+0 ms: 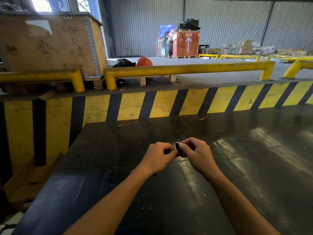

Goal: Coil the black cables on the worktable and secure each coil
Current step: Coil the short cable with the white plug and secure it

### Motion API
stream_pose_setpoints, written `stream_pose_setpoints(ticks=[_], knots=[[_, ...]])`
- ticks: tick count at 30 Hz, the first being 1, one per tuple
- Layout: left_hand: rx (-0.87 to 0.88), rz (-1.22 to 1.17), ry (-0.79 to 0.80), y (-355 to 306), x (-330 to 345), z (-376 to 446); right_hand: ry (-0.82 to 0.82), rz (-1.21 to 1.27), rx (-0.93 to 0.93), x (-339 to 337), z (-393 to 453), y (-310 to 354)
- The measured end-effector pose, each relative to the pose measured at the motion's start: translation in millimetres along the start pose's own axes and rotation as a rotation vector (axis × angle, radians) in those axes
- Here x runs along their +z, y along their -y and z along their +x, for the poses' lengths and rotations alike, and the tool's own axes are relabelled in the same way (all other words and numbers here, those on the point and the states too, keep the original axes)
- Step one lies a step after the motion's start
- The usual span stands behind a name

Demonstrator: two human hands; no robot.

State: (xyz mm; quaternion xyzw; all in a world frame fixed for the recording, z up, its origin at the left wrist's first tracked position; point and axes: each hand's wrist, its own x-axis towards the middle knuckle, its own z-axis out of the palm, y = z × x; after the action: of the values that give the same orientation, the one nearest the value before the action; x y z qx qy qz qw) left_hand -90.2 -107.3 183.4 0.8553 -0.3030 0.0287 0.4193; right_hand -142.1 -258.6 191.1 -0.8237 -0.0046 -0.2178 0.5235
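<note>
Both hands meet above the middle of the dark, glossy table [237, 167], forearms extended from the lower edge of the view. The left hand [156, 157] is curled, and its fingers [174, 152] pinch a short black strand that projects toward the right hand. The right hand [196, 152] is also curled; its fingers [183, 145] close around a small black cable bundle [178, 149], held just above the table surface between the two hands. The bundle is compact and mostly hidden by the fingers, so the number of turns and any fastening on it cannot be determined. A pale spot shows at the top of the bundle; what it is cannot be told.

A small dark piece shows at the table surface just under the left wrist. Thin orange threads [127, 123] lie on the far part of the table, well apart from the hands.

Beyond the far edge of the table stands a yellow-and-black striped barrier [169, 104]. Behind it run yellow pipe guard rails [186, 68]. A large wooden crate [50, 44] stands at the upper left.
</note>
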Motion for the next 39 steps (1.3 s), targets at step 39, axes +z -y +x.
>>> stream_pose_setpoints(ticks=[39], knots=[[0.116,-0.063,-0.347,-23,22,15,0.031,0.327,0.202,-21,-1,8]])
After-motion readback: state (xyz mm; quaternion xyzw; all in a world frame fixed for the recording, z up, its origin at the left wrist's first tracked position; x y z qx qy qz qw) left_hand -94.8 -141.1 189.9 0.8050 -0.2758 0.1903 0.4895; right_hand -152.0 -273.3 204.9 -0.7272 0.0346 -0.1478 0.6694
